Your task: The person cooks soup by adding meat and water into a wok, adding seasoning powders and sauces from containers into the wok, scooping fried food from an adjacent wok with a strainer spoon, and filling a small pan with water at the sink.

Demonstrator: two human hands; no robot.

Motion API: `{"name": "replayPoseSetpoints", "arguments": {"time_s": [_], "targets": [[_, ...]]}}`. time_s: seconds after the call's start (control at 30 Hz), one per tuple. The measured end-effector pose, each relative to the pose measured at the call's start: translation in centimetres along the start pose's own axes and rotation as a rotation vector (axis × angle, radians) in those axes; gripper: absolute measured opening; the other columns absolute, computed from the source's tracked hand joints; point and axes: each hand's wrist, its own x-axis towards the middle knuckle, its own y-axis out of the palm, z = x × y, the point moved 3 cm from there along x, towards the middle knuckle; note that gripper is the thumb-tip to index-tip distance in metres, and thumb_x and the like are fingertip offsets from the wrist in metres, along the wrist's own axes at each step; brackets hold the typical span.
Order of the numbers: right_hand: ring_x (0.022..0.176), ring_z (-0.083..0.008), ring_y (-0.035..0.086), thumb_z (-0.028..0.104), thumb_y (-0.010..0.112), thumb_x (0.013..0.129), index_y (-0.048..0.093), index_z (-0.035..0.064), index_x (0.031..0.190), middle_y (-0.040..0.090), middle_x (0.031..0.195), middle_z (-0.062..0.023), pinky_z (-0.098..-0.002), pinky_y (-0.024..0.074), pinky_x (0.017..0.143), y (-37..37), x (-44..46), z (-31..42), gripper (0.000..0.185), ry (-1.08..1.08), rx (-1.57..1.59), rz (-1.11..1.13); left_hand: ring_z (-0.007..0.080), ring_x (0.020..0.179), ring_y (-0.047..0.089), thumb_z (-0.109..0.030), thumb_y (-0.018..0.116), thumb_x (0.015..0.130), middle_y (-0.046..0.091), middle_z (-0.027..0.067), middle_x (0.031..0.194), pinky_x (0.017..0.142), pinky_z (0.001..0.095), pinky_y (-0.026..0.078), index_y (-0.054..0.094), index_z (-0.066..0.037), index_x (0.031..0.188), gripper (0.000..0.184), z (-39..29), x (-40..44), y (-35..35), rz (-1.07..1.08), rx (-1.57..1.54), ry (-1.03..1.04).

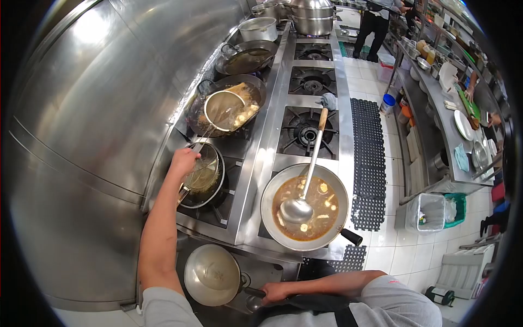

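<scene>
My left hand [186, 161] is closed round the handle of a round wire skimmer [224, 110], whose head lies over the frying food in a dark wok [255, 87]. Just below that hand sits a pan [202, 203] with a mesh strainer [203, 175] in it. At the bottom, my right hand [274, 293] is closed round the dark handle of a light metal pan [213, 276]. A large pan of brown soup [305, 231] stands on the front burners, with a wooden-handled ladle [297, 210] resting in it.
More pots [257, 29] and a second wok [249, 61] stand farther along the stove. Bare burners [308, 133] line its right part. Black mats [369, 163] cover the floor beside it. At the right are a shelf counter [436, 109], bins [425, 213] and other people [372, 30].
</scene>
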Motion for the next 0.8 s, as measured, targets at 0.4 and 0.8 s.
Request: {"name": "replayPoseSetpoints", "arguments": {"time_s": [0.4, 0.8], "targets": [[0.067, -0.0204, 0.061, 0.038, 0.067, 0.083, 0.067, 0.0002, 0.092, 0.066, 0.073, -0.0095, -0.0385, 0.0482, 0.063, -0.1, -0.1, -0.5, 0.039, -0.049, 0.053, -0.045, 0.0056, 0.045, 0.033, -0.017, 0.056, 0.094, 0.042, -0.0069, 0.059, 0.041, 0.0248, 0.02, 0.062, -0.012, 0.092, 0.009, -2.5, 1.8, 5.5, 0.054, -0.169, -0.205], [0.071, -0.0189, 0.061, 0.034, 0.068, 0.081, 0.065, 0.0007, 0.104, 0.066, 0.076, -0.0088, -0.0378, 0.0497, 0.066, 0.3, 0.9, -1.5, 0.04, -0.029, -0.028, -0.008, 0.0052, 0.043, 0.03, -0.017, 0.056, 0.094, 0.039, -0.0085, 0.058, 0.041, 0.0255, 0.02, 0.063, -0.013, 0.083, 0.014, -3.5, 4.1, 6.5, 0.092, -0.225, -0.356]]}}
